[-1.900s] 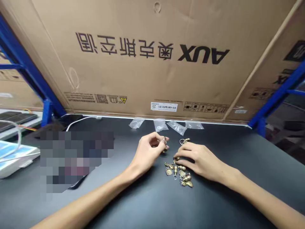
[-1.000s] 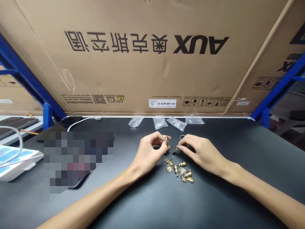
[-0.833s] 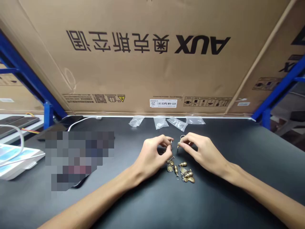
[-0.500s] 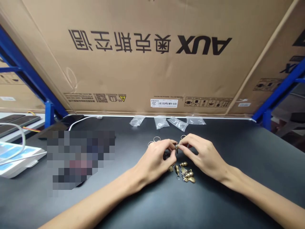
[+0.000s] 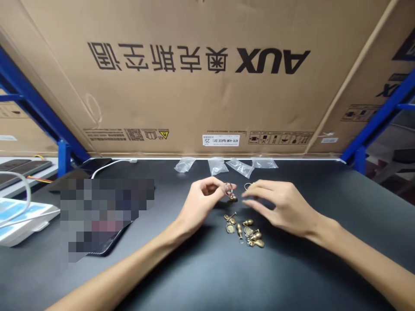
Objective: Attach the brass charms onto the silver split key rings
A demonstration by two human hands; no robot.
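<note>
Left hand: my left hand (image 5: 201, 204) is up off the tabletop, fingers (image 5: 215, 184) pinched narrow on a brass charm (image 5: 232, 198) hanging from a metal key ring (image 5: 228, 188).
Right hand: my right hand (image 5: 282, 207) hovers beside it, fingers (image 5: 264, 185) loosely apart, holding nothing I can make out; a second key ring (image 5: 248, 186) sits just by the fingertips.
Pile: loose brass gourd charms (image 5: 248, 233) lie below and between my hands.
Tabletop: black tabletop (image 5: 324, 207).
Far edge: four clear plastic bags (image 5: 217, 166) in a row, against an AUX cardboard carton (image 5: 207, 86).
</note>
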